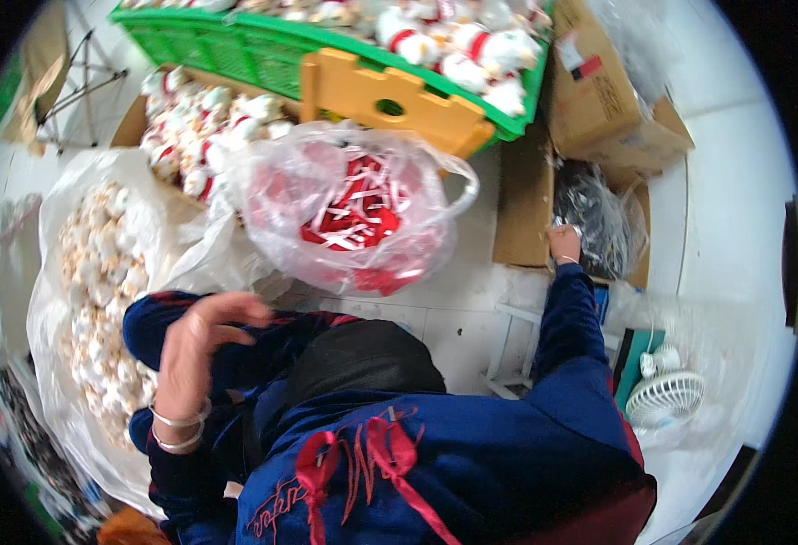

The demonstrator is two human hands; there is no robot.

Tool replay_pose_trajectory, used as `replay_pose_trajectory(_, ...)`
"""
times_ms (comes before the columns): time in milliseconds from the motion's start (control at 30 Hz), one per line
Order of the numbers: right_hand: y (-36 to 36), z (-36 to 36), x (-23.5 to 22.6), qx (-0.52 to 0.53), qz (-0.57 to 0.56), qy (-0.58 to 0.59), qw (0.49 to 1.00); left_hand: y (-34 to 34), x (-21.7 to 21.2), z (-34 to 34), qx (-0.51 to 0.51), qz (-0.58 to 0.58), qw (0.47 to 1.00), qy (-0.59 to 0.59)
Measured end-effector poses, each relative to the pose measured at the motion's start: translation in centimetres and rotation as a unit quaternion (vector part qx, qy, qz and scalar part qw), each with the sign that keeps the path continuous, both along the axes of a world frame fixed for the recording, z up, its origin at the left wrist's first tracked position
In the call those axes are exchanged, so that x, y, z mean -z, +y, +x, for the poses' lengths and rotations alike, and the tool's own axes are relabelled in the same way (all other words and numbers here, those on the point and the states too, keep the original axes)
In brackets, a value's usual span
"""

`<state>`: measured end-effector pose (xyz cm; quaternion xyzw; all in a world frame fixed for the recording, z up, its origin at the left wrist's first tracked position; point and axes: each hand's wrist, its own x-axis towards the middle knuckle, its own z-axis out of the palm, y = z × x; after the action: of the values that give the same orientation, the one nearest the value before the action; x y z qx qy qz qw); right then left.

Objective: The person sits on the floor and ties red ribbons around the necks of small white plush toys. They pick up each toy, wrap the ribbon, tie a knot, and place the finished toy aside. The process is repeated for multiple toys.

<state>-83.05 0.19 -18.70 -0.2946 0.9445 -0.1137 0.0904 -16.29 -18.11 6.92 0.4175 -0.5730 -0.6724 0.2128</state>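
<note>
Cardboard, brown and open-topped, forms the box point(523, 204) at the person's right, with dark items bundled in clear plastic point(599, 227) inside it. The right hand point(563, 243) is at the near edge of this box, just beside the plastic; its grip is too small and partly hidden, so I cannot tell how far it is closed or whether it has hold of anything. The left hand point(204, 350) is raised above the left leg, slightly blurred, its grip loosely open, with fingers curved and nothing visible in it.

Between and beyond the hands, a clear plastic bag point(431, 241) holds red and white strips point(358, 204). To its left, a large white bag point(186, 263) lies open around many small white and beige pieces point(99, 300). Farther off are a green crate point(217, 54) of white plush toys point(499, 50) with red bands and an orange panel point(349, 86) against its side. A white fan point(667, 400) is at the right.
</note>
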Motion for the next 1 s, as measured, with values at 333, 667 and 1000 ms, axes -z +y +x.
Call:
replay_pose_trajectory(333,-16.6,29.0,-18.8,-0.467,-0.179,-0.167,0.849,8.4,-7.8,-3.9,-0.005,-0.159,0.861,0.483)
replay_pose_trajectory(667,-27.8,56.0,-16.2,-0.65,-0.079,-0.3,0.694,4.9,-9.4,14.0,-0.08,-0.156,0.96,0.218)
replay_pose_trajectory(1000,-41.6,85.8,1.6,-0.748,0.002,-0.24,0.619,2.3,-4.4,26.2,-0.223,-0.363,0.904,-0.037)
